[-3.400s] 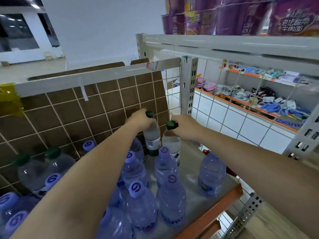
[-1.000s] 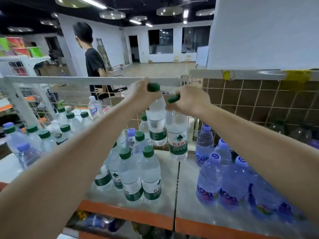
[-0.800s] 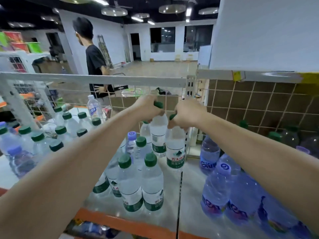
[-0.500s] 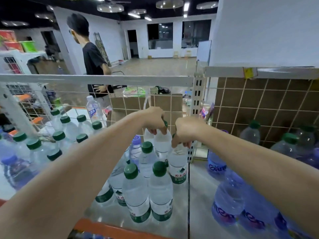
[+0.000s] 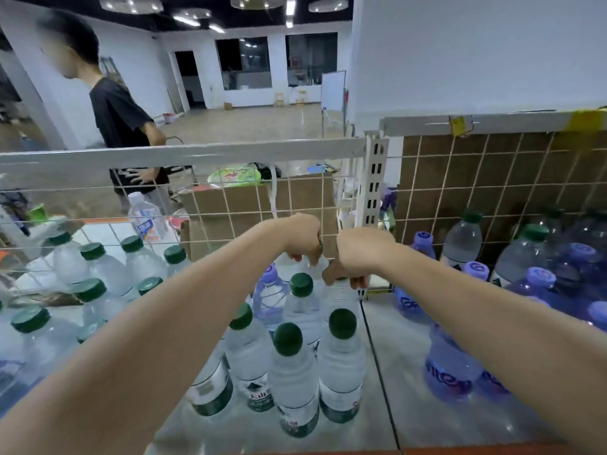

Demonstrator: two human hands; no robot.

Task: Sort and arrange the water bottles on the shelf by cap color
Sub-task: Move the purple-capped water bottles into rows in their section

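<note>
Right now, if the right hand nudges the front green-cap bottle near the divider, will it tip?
Probably. The bottle is tall, narrow and upright, so a push near its cap likely topples it. It looks full, so fairly heavy. Neighbours on its left may catch it.

The bottles (image 5: 293, 372) are clear, glossy plastic with smooth matt green caps (image 5: 288, 338) or lilac caps (image 5: 476, 270), standing on a smooth, faintly shiny grey shelf (image 5: 387, 418) backed by thin wire mesh (image 5: 230, 205), a matt painted metal rail (image 5: 184, 156) and brown cardboard (image 5: 492, 178).
</note>
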